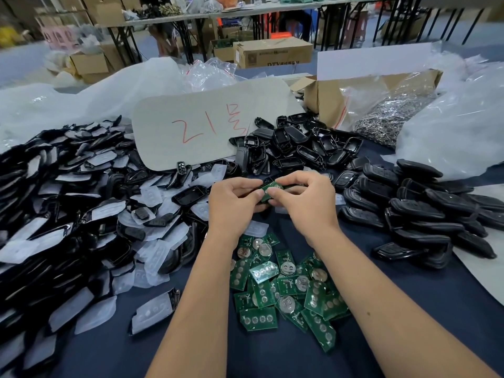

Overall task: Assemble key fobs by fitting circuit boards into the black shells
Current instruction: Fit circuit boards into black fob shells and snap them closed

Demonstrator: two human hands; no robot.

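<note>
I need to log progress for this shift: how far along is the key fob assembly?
Done: a stack of closed black fobs lies to the right. In hand: the left hand and right hand both grip one green board over a black shell. Left: a pile of loose boards and many shells remain, so plenty to go.

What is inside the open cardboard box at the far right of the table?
The cardboard box holds a clear plastic bag spilling out silvery metal pieces, possibly key rings. The bag's glare and the box walls hide whatever lies deeper inside.
</note>
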